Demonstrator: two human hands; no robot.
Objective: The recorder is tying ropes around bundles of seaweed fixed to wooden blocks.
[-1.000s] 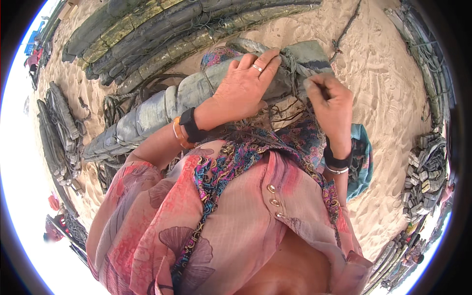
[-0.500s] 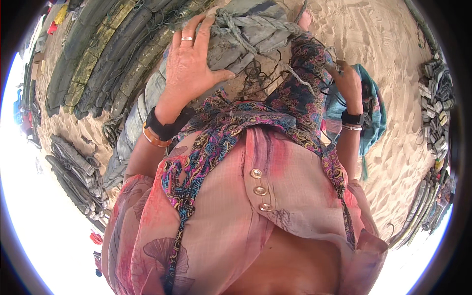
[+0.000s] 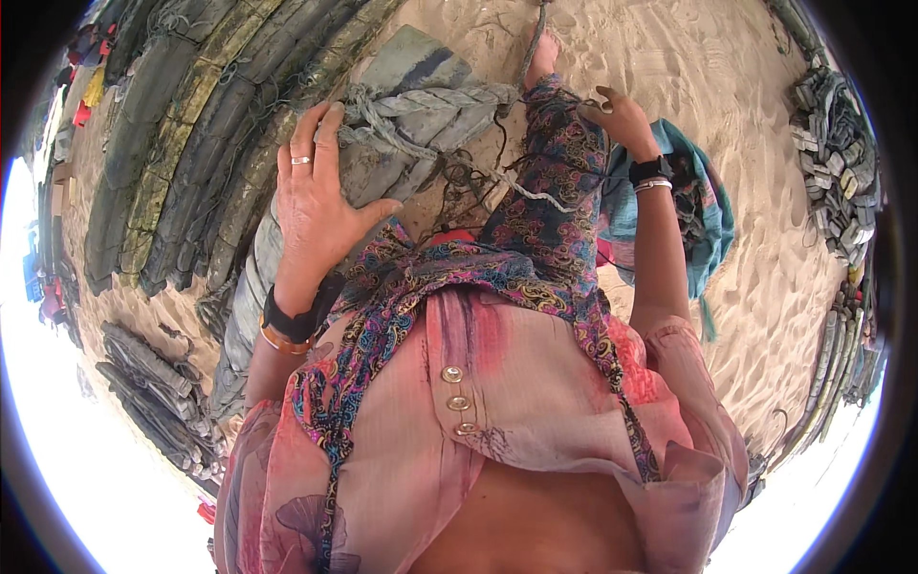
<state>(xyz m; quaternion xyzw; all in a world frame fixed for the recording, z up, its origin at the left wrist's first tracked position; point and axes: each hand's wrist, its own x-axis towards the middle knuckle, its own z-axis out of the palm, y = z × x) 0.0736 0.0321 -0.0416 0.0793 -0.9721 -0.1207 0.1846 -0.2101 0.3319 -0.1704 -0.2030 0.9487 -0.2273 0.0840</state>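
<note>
My left hand [image 3: 320, 210], a ring on one finger, rests flat with thumb spread on a long grey tarp-like bundle [image 3: 251, 316]. A thick frayed grey rope [image 3: 430, 103] is knotted around the bundle's far end. My right hand [image 3: 626, 129] is raised above my patterned trouser leg [image 3: 550, 182]. Its fingers are curled, and whatever they pinch is too small to make out. Thin dark cords [image 3: 464, 177] lie tangled between my legs, and a pale twisted cord [image 3: 540, 196] crosses my thigh.
Long dark rolled bundles [image 3: 182, 143] lie side by side at the far left, with shorter ones [image 3: 153, 373] nearer. A teal cloth bag [image 3: 703, 191] sits on the sand by my right arm. Grey blocks [image 3: 837, 182] are heaped at the right.
The view has shifted, so the bundle and my legs appear further left. My right hand has risen away from the teal bag toward my knee. My left hand stays spread on the bundle.
</note>
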